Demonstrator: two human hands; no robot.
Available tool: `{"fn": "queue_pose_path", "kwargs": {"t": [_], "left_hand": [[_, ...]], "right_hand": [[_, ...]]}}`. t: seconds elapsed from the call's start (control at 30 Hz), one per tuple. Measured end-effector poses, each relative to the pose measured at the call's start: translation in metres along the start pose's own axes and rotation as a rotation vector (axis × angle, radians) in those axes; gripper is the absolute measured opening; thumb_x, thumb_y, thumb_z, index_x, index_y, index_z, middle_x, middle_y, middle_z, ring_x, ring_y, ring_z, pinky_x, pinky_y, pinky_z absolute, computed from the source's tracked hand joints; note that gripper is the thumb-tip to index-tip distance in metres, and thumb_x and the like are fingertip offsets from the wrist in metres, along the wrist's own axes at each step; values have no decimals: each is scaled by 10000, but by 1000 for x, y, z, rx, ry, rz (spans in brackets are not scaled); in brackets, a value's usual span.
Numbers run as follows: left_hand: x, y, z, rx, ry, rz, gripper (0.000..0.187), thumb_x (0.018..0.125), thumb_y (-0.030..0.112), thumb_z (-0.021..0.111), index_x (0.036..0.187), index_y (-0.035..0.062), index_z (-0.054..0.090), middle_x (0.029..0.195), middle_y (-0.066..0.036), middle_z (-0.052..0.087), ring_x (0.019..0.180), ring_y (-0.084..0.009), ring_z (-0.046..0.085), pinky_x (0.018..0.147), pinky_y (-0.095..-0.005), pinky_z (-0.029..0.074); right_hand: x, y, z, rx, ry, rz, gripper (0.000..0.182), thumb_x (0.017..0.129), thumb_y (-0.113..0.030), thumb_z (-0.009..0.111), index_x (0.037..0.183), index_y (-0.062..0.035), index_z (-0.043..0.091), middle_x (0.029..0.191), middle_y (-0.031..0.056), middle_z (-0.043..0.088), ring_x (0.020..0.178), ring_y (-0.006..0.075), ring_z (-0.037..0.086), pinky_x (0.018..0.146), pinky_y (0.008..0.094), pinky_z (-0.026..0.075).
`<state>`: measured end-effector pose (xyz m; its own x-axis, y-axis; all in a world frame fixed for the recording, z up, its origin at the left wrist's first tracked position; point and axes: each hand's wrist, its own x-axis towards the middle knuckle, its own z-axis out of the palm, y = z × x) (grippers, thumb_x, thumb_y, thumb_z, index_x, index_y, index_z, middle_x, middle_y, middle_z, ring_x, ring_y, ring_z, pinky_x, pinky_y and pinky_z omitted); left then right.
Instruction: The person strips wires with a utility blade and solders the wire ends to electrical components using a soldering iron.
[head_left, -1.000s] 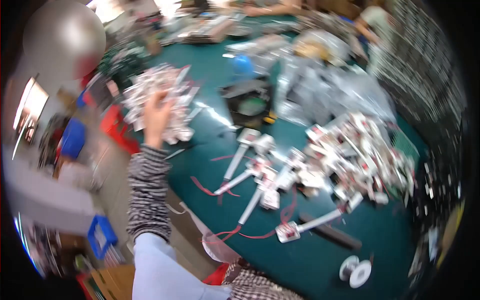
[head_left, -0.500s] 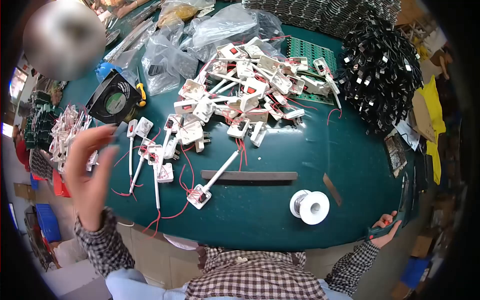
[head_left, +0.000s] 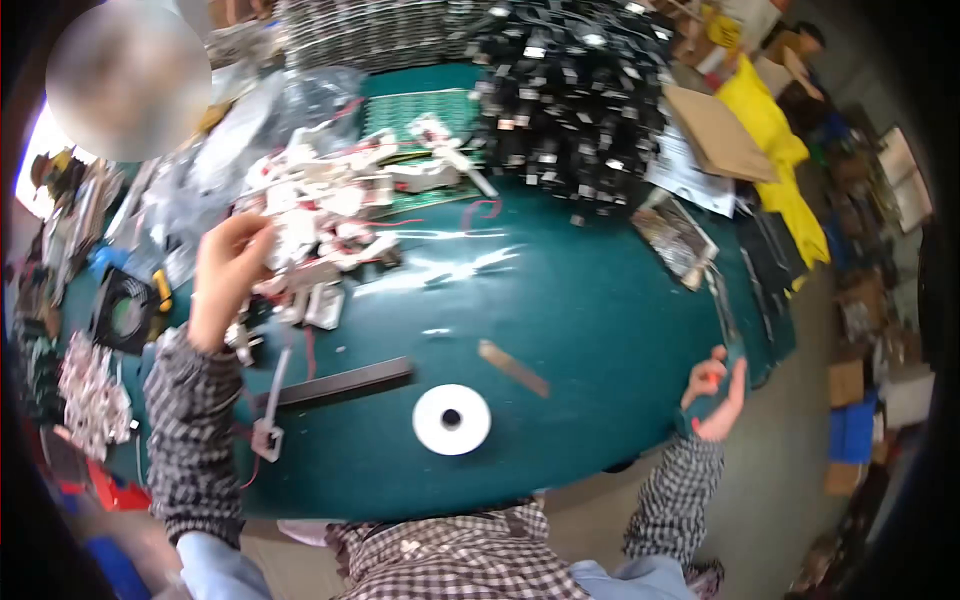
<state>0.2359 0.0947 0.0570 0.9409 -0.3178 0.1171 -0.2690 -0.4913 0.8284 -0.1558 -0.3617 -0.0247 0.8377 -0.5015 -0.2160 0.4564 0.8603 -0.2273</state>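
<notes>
My left hand [head_left: 232, 270] is raised in front of the pile of white plastic housings [head_left: 325, 200] with red wires. Its fingers are loosely curled and blurred; I see nothing between them. My right hand [head_left: 722, 398], at the table's right edge, wraps around a green-handled tool [head_left: 706, 410] with red parts. A white spool [head_left: 452, 420] lies at the front middle. Left of it, one white housing with a stem [head_left: 268, 438] rests by a dark grey bar [head_left: 345, 382]. A short flat strip [head_left: 513, 367] is beyond the spool.
Green circuit boards [head_left: 425, 108] lie behind the pile, beside a large heap of black cables [head_left: 580, 110]. A black fan [head_left: 124, 310] and another white cluster [head_left: 95, 390] stand left. Cardboard [head_left: 720, 135] and yellow material [head_left: 765, 120] are at the back right.
The view has swung right, so the table things appear farther left. My left hand has moved from near the fan to in front of the pile. My right hand keeps the green-handled tool.
</notes>
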Motion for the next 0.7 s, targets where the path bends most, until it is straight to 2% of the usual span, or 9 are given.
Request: {"fn": "queue_pose_path", "kwargs": {"t": [0.13, 0.27, 0.33, 0.43, 0.5, 0.53, 0.6, 0.63, 0.7], "left_hand": [[-25, 18, -1, -302, 22, -86, 359, 925, 140, 597, 1242, -27, 565, 991, -82, 636, 817, -133, 637, 628, -255, 567], [-51, 35, -2, -559, -31, -117, 377, 942, 131, 576, 1286, -18, 529, 1098, -109, 625, 933, -169, 648, 795, -304, 570], [-65, 40, -1, -643, -33, -142, 383, 949, 131, 567, 1296, -22, 514, 1134, -118, 622, 978, -183, 647, 833, -316, 561], [-88, 49, -3, -716, -71, -183, 402, 951, 93, 529, 1332, -25, 488, 1192, -125, 612, 1035, -195, 635, 875, -326, 554], [-103, 52, -4, -740, -104, -184, 425, 949, 83, 506, 1361, -19, 474, 1238, -130, 606, 1084, -204, 629, 911, -331, 542], [-111, 51, -5, -777, -123, -208, 429, 958, 83, 493, 1374, -16, 461, 1264, -132, 590, 1097, -211, 624, 920, -338, 541], [-122, 56, -2, -859, -144, -182, 435, 963, 83, 488, 1383, -20, 447, 1295, -140, 567, 1106, -225, 622, 930, -346, 539], [-127, 53, -3, -916, -185, -210, 439, 970, 89, 487, 1390, -25, 434, 1317, -143, 550, 1119, -243, 616, 936, -351, 540], [-135, 52, -3, -1066, -215, -252, 447, 977, 99, 503, 1397, -28, 421, 1312, -150, 552, 1136, -255, 607, 943, -357, 541]], "right_hand": [[40, -17, 18, -83, 154, 7, 356, 945, -300, 642, 1140, -8, 583, 959, 17, 579, 872, 90, 572, 648, 214, 539], [72, -49, -6, -224, 107, 133, 369, 962, -296, 614, 1141, 24, 578, 1022, 56, 601, 977, 179, 611, 718, 287, 586], [66, -35, 13, -400, 334, -74, 405, 957, -330, 617, 1135, 30, 564, 1144, 119, 621, 1170, 277, 582, 860, 375, 589], [50, -14, 45, -586, 483, -52, 475, 946, -413, 613, 1111, 31, 576, 1136, 148, 616, 1177, 274, 571, 828, 362, 588], [35, -20, 41, -951, 370, 39, 533, 941, -469, 595, 1012, 60, 592, 963, 164, 657, 962, 259, 669, 731, 300, 592], [30, -26, 41, -963, 373, 48, 533, 941, -469, 595, 1012, 60, 592, 963, 164, 657, 962, 259, 669, 731, 300, 592], [19, -38, 47, -1639, 750, 237, 614, 922, -553, 575, 1013, 53, 594, 792, 172, 649, 733, 252, 691, 543, 305, 554], [12, -18, 62, -1739, 805, 172, 601, 906, -556, 594, 945, 44, 599, 652, 136, 618, 564, 210, 656, 446, 272, 504], [3, -5, 78, -2017, 763, 139, 544, 907, -507, 621, 943, 36, 603, 662, 113, 620, 566, 175, 646, 438, 254, 483]]}}
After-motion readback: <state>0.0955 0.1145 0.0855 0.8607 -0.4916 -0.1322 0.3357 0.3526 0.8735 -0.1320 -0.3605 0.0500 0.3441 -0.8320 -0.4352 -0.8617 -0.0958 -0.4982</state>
